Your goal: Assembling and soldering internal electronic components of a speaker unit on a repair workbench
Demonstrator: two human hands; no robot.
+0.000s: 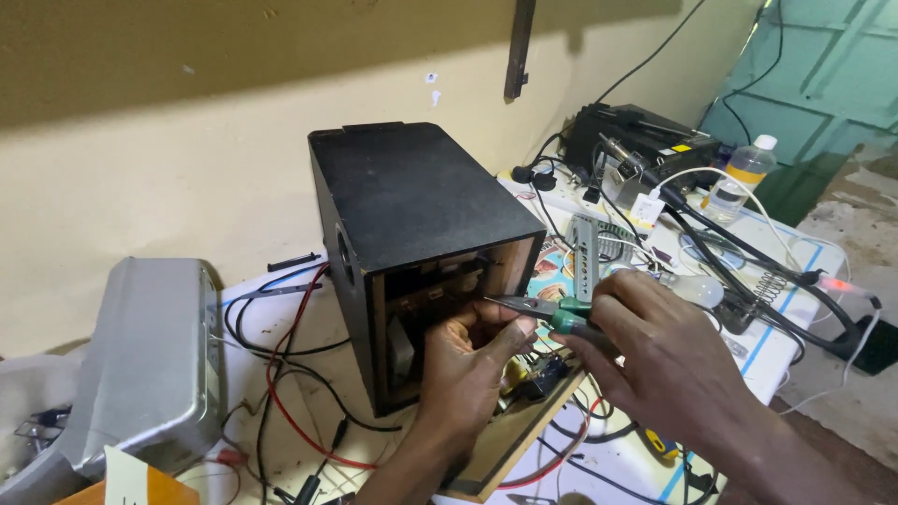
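Note:
A black wooden speaker box (412,201) stands on the bench with its rear side open toward me. My left hand (468,360) reaches into that opening, fingers curled on something inside that I cannot make out. My right hand (655,351) grips green-handled pliers (547,310), their jaws pointing left at the box opening just above my left fingers. A wooden back panel (514,440) carrying small electronic parts lies flat under both hands.
Red and black wires (281,374) loop left of the box beside a grey metal casing (150,360). Behind are a black device (636,136), a clear bottle (739,182), a white bulb (697,290), a soldering iron stand (762,290) and cables on the white bench.

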